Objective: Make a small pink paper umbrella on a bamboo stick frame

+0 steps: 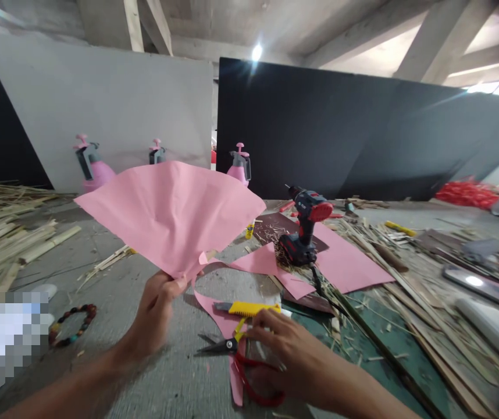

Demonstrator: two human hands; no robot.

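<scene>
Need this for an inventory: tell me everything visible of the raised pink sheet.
The raised pink sheet looks like thin paper, matt, fan-shaped, with a curved upper edge and creases spreading from its narrow lower end. The left grip pinches that end above the grey surface; the sheet partly hides pink spray bottles.

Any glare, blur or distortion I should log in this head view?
Head view: the lamp flares above the dark panel; soft shading shows folds in the pink paper; the left forearm looks blurred; wide-angle stretching toward the edges; a pixelated patch covers the lower left; the upper-right corner is darkened.
</scene>
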